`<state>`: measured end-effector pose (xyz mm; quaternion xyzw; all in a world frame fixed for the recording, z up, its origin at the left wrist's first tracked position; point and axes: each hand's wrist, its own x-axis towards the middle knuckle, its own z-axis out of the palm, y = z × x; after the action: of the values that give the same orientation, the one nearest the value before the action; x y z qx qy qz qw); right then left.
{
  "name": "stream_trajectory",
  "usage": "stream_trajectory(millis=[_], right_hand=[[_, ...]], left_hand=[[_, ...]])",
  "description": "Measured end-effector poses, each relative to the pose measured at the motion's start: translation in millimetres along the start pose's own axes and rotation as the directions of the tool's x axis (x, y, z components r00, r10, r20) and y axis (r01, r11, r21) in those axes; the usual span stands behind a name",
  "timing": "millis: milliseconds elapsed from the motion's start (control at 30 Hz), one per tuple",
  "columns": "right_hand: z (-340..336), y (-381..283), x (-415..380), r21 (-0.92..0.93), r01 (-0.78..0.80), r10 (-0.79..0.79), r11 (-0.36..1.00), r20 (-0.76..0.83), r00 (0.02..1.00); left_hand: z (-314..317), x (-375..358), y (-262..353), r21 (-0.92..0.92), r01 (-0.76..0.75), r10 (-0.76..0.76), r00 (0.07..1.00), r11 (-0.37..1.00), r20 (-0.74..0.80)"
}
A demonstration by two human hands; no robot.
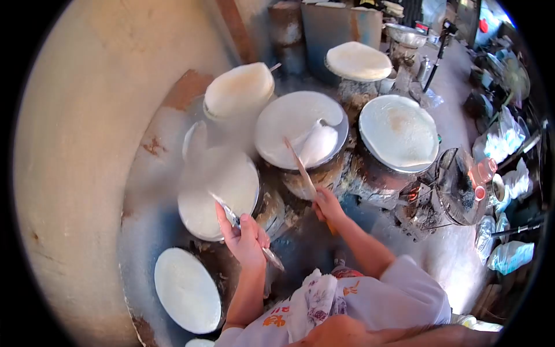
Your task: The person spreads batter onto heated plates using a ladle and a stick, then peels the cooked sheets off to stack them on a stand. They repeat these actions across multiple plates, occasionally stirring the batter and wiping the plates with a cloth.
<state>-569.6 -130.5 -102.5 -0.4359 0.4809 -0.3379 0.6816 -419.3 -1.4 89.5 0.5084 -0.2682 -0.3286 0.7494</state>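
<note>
My right hand is closed around a long flat wooden spatula. Its tip overlaps a round pan where a thin white sheet is partly folded into a thick white bundle. My left hand grips a narrow metal spatula, thumb on top and one finger stretched along it. That blade points over a second round pan covered by white batter, partly veiled by steam.
More round white-topped pans stand around: front left, back left, back and right. Glowing embers lie low at the right. Plastic bags and a tripod pole stand farther right.
</note>
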Motion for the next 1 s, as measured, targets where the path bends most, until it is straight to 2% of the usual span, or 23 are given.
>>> stream_trajectory(millis=[100,133,167,333,367,400,467,567,600,633,667,733,767,800,833,867,933,1000], right_hand=[[-67.4,0.0,-15.6,0.121,-0.131,0.146,0.984,-0.126,0.981],[-84.1,-10.0,-13.4,0.194,-0.091,0.105,0.977,-0.063,0.992],[-97.1,-20.6,-1.5,0.160,-0.049,0.057,0.986,-0.042,0.998],[-121.0,-70.1,85.5,0.220,-0.010,0.023,0.976,-0.055,0.998],[-124.5,-61.3,95.2,0.005,0.087,-0.087,0.996,-0.067,0.994],[-125.2,-45.6,96.9,-0.209,0.182,-0.198,0.961,-0.056,0.979],[-135.0,-36.5,37.6,-0.398,0.110,-0.051,0.911,0.156,0.986],[-190.5,-47.0,28.9,-0.128,-0.115,0.120,0.985,0.035,0.992],[-202.9,-51.9,51.2,-0.167,-0.069,0.076,0.984,0.040,0.996],[-205.8,-75.0,67.5,-0.093,-0.073,0.077,0.993,0.033,0.997],[-212.7,-77.5,95.1,-0.095,-0.072,0.074,0.993,0.015,0.997],[-205.4,-111.8,124.1,-0.308,0.074,-0.062,0.949,0.047,0.997],[-198.4,-107.0,134.3,-0.539,0.241,-0.241,0.807,0.072,0.968],[-191.8,-97.4,146.7,-0.724,0.369,-0.404,0.583,0.136,0.904],[-188.6,-89.5,157.2,-0.850,0.435,-0.539,0.298,0.226,0.812],[-188.2,-114.3,127.1,-0.837,0.419,-0.498,0.351,0.212,0.841],[-213.3,-126.7,95.1,-0.809,0.223,-0.394,0.544,-0.011,0.919],[-229.7,-98.5,94.7,-0.833,0.181,-0.396,0.522,-0.049,0.917]], left_hand=[[12.2,7.6,-8.7,-0.020,0.027,-0.026,0.999,0.999,0.024],[15.2,5.0,-9.7,-0.013,0.052,-0.051,0.998,0.999,0.031],[22.4,4.0,-11.4,-0.003,0.074,-0.073,0.995,0.997,0.066],[67.7,9.8,-38.7,0.008,0.091,-0.091,0.992,0.996,0.085],[79.6,11.7,-46.1,0.011,0.083,-0.083,0.993,0.996,0.082],[92.1,15.1,-52.1,0.016,0.072,-0.073,0.994,0.997,0.078],[116.5,23.6,-52.7,0.072,0.073,-0.080,0.993,0.995,0.093],[152.3,34.8,-63.0,0.095,0.138,-0.145,0.986,0.986,0.081],[166.0,37.8,-66.6,0.097,0.135,-0.145,0.984,0.986,0.105],[177.1,37.0,-73.8,0.115,0.152,-0.163,0.983,0.982,0.086],[193.5,41.2,-83.0,0.114,0.147,-0.157,0.985,0.982,0.076],[214.3,40.9,-101.0,0.112,0.164,-0.172,0.983,0.980,0.067],[224.3,38.8,-105.9,0.101,0.176,-0.184,0.980,0.979,0.070],[233.7,39.3,-110.4,0.089,0.188,-0.195,0.978,0.978,0.079],[239.3,40.5,-111.9,0.081,0.217,-0.224,0.970,0.973,0.090],[244.0,42.3,-110.9,0.080,0.242,-0.250,0.962,0.967,0.111],[243.1,47.8,-106.4,0.125,0.330,-0.345,0.930,0.936,0.128],[245.0,62.2,-103.6,0.160,0.400,-0.420,0.900,0.902,0.115]])
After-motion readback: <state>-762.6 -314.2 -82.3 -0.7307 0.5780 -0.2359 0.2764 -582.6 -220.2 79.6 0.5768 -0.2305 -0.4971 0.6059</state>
